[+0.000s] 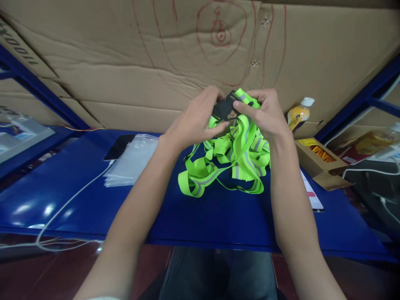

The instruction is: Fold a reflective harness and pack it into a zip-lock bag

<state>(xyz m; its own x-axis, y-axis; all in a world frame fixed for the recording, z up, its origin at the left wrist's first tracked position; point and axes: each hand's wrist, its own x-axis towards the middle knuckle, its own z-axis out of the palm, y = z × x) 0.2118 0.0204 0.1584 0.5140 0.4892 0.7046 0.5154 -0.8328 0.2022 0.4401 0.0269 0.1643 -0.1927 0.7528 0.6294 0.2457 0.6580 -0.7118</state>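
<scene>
Two bare hands grip a black plastic buckle (224, 109) on neon-green reflective strapping (233, 160), held up above a blue table (218, 216).

Head view: the left hand (195, 121) is closed on the buckle's left side, thumb beneath and fingers over the top, while the right hand (265, 114) pinches its right end together with a fold of strap; the fingers hide most of the buckle, so its shape is hard to make out. The strapping hangs in tangled loops down onto the table. Left of it lie clear plastic bags (133, 162), half covering a dark phone (118, 146) with a white cable (71, 200). To the right, a bottle (298, 114), an open carton (318, 160), and a card partly hidden by the right forearm.
</scene>
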